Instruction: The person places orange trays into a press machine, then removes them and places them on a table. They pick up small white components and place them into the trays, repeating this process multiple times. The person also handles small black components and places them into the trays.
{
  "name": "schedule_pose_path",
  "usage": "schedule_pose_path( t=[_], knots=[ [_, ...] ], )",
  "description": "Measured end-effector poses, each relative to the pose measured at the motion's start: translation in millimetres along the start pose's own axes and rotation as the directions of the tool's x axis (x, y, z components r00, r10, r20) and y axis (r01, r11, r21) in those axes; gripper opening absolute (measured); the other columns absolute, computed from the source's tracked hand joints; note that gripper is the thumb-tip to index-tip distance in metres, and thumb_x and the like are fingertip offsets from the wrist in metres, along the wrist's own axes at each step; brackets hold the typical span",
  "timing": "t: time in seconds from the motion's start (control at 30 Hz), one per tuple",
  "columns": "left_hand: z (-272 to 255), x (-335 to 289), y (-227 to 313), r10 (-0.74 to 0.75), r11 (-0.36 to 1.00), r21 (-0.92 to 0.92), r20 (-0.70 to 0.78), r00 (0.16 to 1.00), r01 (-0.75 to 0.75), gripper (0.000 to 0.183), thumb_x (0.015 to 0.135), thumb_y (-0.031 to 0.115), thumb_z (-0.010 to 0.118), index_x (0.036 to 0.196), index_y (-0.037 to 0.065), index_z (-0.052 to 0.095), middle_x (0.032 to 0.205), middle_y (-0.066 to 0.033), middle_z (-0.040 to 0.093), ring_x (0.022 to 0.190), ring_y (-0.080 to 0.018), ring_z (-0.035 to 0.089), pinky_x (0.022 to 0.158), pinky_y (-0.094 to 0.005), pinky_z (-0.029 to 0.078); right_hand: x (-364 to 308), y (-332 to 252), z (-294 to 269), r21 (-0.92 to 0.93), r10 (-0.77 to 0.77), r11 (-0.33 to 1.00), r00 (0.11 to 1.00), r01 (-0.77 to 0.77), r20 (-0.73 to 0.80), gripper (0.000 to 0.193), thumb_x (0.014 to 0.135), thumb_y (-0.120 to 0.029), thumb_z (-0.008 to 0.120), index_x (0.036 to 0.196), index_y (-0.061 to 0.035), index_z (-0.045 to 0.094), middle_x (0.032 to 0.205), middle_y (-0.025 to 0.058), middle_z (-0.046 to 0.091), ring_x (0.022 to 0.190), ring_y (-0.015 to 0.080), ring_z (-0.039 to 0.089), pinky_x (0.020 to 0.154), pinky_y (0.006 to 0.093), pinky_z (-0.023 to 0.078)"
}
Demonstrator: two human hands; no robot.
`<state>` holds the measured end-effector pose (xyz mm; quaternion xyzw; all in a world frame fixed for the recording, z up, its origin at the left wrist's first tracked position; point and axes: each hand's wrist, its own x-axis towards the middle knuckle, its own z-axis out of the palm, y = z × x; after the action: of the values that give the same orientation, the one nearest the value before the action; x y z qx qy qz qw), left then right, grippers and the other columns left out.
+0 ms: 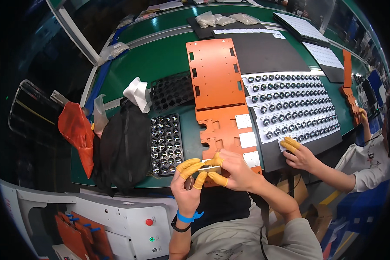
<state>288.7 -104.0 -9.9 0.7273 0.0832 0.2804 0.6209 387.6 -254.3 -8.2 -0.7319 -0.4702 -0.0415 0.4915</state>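
Close to my body, at the near end of an orange hinged fixture [216,73], both my hands hold a small pale flat plate with a dark round part on it [210,169]. Yellow finger covers are on the fingertips. My left hand [187,182] pinches the plate's left end, and a dark edge of something shows in its palm, too hidden to name. At the right end, my right hand [233,170] closes fingers and thumb on it. Several white plates [248,140] lie along the fixture's right side.
Left of the fixture are a black tray [181,151] of shiny round parts, another black tray [171,93] and a black backpack [123,147]. To the right, a co-worker's hand [298,155] touches white boards [286,108] carrying dark round parts. A machine panel [138,221] stands lower left.
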Motion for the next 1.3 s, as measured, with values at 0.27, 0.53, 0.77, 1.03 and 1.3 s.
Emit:
schedule_pose_path(
  t=[0.27,0.53,0.77,1.03,1.3],
  knots=[
    [10.4,45.3,4.5,0.010,0.817,0.577,-0.026,1.000,0.007,0.018,0.082,0.013,0.075,0.091,-0.002,0.069,0.092,-0.0114,0.066,0.078,-0.0312,0.065,0.070,-0.0370,0.051,-19.2,-8.9,-24.5,-0.140,-0.002,0.990,0.996,-0.010,-0.086,0.043,0.076,-0.020,0.078,0.114,-0.0025,0.067,0.073,0.0066,0.051,0.067,0.0244,0.049,0.062,0.0355,0.042],
    [23.8,63.3,0.0,-0.280,0.631,0.766,0.080,0.957,0.121,0.028,0.086,0.026,0.069,0.095,-0.001,0.071,0.093,-0.0168,0.070,0.085,-0.0346,0.067,0.075,-0.0415,0.052,-39.0,-14.2,-38.0,-0.112,0.026,0.993,0.996,-0.035,-0.084,0.042,0.083,-0.030,0.074,0.115,-0.0025,0.067,0.073,0.0046,0.053,0.067,0.0227,0.049,0.060,0.0346,0.042],
    [28.8,55.8,0.0,-0.222,0.611,0.785,0.040,0.974,0.107,0.026,0.087,0.025,0.068,0.095,0.000,0.071,0.094,-0.0178,0.068,0.087,-0.0353,0.067,0.076,-0.0423,0.051,-39.0,-20.0,-33.3,-0.053,0.024,0.998,0.998,-0.027,-0.059,0.045,0.086,-0.033,0.071,0.117,-0.0012,0.066,0.075,0.0067,0.053,0.069,0.0238,0.051,0.061,0.0341,0.042],
    [-17.5,2.9,22.5,-0.064,0.893,0.432,-0.159,0.985,0.128,0.021,0.082,0.010,0.069,0.099,0.002,0.059,0.091,-0.0108,0.052,0.073,-0.0248,0.052,0.068,-0.0340,0.045,-7.7,-35.3,-22.9,-0.044,0.016,0.999,1.000,-0.016,-0.003,0.039,0.082,-0.025,0.075,0.113,-0.0015,0.067,0.078,0.0077,0.054,0.069,0.0251,0.053,0.060,0.0348,0.042],
    [-62.8,-27.9,6.4,-0.382,0.923,-0.119,-0.184,0.906,0.365,0.037,0.081,0.002,0.041,0.118,0.005,0.039,0.092,-0.0065,0.041,0.073,-0.0127,0.037,0.068,-0.0246,0.036,74.4,-23.2,51.0,-0.136,0.196,0.976,0.963,-0.173,0.186,0.032,0.084,-0.023,0.073,0.107,-0.0005,0.067,0.090,0.0142,0.063,0.079,0.0329,0.065,0.067,0.0432,0.051]
  ],
)
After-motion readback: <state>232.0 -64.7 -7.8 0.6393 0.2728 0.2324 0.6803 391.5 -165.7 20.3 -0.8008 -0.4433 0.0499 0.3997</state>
